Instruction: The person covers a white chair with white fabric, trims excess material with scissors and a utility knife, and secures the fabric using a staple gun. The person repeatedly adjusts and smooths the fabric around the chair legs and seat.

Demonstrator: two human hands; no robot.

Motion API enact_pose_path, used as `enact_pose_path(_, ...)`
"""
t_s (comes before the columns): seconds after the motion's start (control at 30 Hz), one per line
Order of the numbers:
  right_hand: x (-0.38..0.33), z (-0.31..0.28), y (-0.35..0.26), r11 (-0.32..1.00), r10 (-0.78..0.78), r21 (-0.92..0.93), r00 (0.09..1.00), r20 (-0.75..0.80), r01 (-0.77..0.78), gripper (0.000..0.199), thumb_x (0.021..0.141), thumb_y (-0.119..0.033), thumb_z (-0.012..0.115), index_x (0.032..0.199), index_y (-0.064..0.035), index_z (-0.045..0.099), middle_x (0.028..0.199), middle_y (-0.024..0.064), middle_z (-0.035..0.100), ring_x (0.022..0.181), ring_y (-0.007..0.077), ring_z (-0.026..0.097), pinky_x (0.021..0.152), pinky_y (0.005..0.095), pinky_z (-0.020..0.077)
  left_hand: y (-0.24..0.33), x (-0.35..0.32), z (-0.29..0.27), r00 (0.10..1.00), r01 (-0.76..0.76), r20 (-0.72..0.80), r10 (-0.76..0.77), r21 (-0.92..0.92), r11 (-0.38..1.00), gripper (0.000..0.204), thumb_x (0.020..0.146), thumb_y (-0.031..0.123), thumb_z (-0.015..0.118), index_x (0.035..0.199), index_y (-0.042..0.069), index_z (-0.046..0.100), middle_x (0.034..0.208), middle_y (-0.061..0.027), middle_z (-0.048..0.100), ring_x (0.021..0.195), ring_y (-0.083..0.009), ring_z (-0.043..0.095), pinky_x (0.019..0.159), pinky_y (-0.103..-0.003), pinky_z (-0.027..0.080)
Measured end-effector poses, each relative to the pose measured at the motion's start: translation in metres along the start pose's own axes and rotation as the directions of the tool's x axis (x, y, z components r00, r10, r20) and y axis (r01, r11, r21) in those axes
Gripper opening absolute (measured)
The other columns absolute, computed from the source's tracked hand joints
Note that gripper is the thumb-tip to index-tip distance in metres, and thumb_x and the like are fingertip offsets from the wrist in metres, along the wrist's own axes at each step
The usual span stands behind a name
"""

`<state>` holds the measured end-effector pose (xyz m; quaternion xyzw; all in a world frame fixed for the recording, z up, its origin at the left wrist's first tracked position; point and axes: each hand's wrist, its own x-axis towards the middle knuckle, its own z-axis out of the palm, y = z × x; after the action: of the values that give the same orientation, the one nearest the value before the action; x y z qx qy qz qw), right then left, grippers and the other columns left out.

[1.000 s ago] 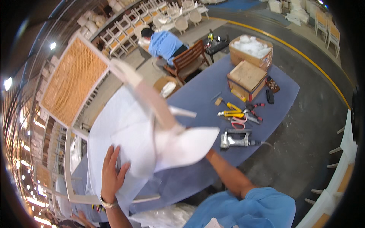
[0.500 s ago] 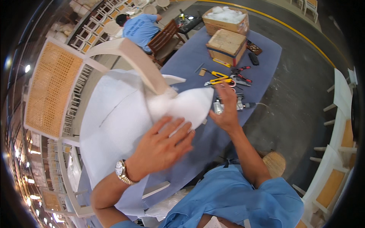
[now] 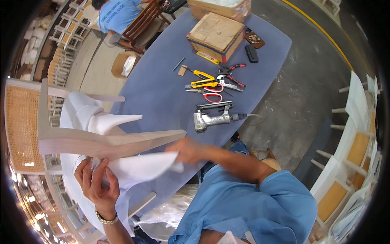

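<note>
A pale wooden chair frame [image 3: 81, 142] lies tipped on the left part of the table, its seat covered in loose white cloth [image 3: 142, 166]. My right hand [image 3: 189, 149], somewhat smeared by motion, is closed on the cloth's right-hand corner and holds it stretched out below the curved wooden piece. My left hand [image 3: 97, 183] has its fingers curled against the cloth under that wood, pinching it beside a whitish, half-hidden wad. Another pointed flap of white cloth [image 3: 118, 121] sticks out above the wood. The chair's woven cane back [image 3: 24, 126] stands at the far left.
On the blue-covered table [image 3: 150, 89] lie a silver staple gun [image 3: 211, 118] with its hose, red-handled scissors [image 3: 213, 93], yellow cutters [image 3: 203, 84], pliers [image 3: 233, 75] and a wooden-topped box [image 3: 215, 36]. A co-worker [image 3: 122, 16] sits beyond. Chairs [image 3: 353, 162] line the right.
My right hand has come down and left from near the tools and pulls the cloth corner. My left hand has shifted left and curled. The chair frame has turned, and my view has shifted.
</note>
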<state>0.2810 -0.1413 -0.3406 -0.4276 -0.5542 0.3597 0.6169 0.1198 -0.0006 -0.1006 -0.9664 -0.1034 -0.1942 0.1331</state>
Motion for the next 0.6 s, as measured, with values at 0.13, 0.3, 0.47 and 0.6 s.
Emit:
enact_pose_path(0.13, 0.016, -0.076, -0.004, 0.996, 0.003, -0.094, 0.997, 0.073, 0.004, 0.046, 0.083, -0.026, 0.076, 0.124, -0.0085, 0.067, 0.113, 0.0141, 0.071, 0.098, 0.0292, 0.07, 0.085, 0.0381, 0.0549, -0.004, 0.001, -0.002, 0.993, 0.109, -0.035, -0.112, -0.083, 0.991, 0.017, 0.077, 0.006, 0.064, 0.091, 0.0, 0.072, 0.096, -0.0144, 0.069, 0.103, -0.038, 0.059, 0.097, -0.049, 0.042)
enact_pose_path(0.3, 0.035, -0.177, 0.07, 0.812, 0.356, -0.343, 0.866, -0.351, -0.473, 0.051, 0.085, -0.026, 0.076, 0.128, -0.0044, 0.063, 0.124, 0.0183, 0.066, 0.107, 0.0279, 0.068, 0.091, 0.0393, 0.054, -0.02, 0.016, 0.005, 0.942, 0.328, -0.011, -0.336, -0.192, 0.925, 0.018, 0.073, 0.008, 0.069, 0.09, 0.002, 0.069, 0.106, -0.0146, 0.068, 0.112, -0.0399, 0.056, 0.105, -0.048, 0.037)
enact_pose_path(0.47, 0.027, -0.216, 0.165, 0.185, 0.55, -0.801, 0.735, -0.396, -0.57, 0.044, 0.086, -0.023, 0.071, 0.125, -0.0057, 0.059, 0.133, 0.0175, 0.06, 0.12, 0.0366, 0.06, 0.098, 0.0476, 0.0502, -0.024, 0.035, -0.015, 0.947, 0.3, 0.166, -0.277, -0.136, 0.944, 0.027, 0.074, 0.008, 0.072, 0.1, 0.002, 0.071, 0.12, -0.0162, 0.065, 0.121, -0.0373, 0.054, 0.109, -0.048, 0.035)
enact_pose_path(0.6, 0.037, -0.215, 0.171, 0.13, 0.499, -0.816, 0.748, -0.438, -0.564, 0.028, 0.084, -0.016, 0.07, 0.109, -0.0057, 0.065, 0.114, 0.0146, 0.068, 0.106, 0.0388, 0.067, 0.089, 0.0485, 0.0546, -0.007, 0.055, -0.064, 0.938, 0.288, 0.205, -0.281, -0.007, 0.958, 0.026, 0.079, 0.01, 0.072, 0.104, 0.003, 0.073, 0.12, -0.0167, 0.067, 0.114, -0.0357, 0.06, 0.103, -0.047, 0.042)
